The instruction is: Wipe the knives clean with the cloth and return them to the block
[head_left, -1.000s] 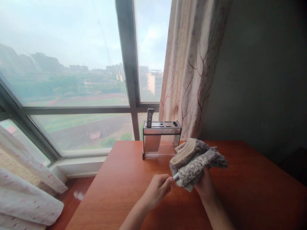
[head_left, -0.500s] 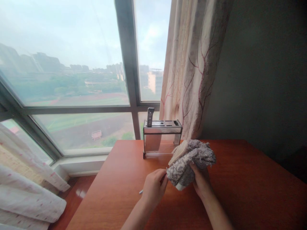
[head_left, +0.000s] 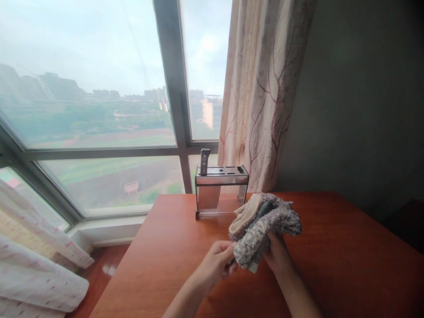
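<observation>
A bunched grey-and-white fluffy cloth [head_left: 251,247] with a beige folded part is held above the table. My right hand [head_left: 276,251] is closed around it from beneath and the right side, thumb against the fabric. A dark, narrow object [head_left: 263,212] shows in the fold of the cloth; its kind is unclear. My left hand [head_left: 220,258] is closed at the cloth's left end, and what its curled fingers grip is hidden. Behind the cloth stands a clear-sided knife block [head_left: 222,180] with a slotted metal top. One dark riveted knife handle [head_left: 205,161] sticks up from its left end.
A reddish-brown wooden table [head_left: 165,256] lies under my hands, its left edge slanting toward me. Large window panes [head_left: 99,110] and a patterned curtain [head_left: 258,97] are behind it. Another curtain [head_left: 39,274] hangs low at the left, and a dark wall [head_left: 347,110] is on the right.
The cloth has turned and its fold has opened, showing the dark object inside. My left hand has rolled, and the silver tip that showed behind it is out of sight.
</observation>
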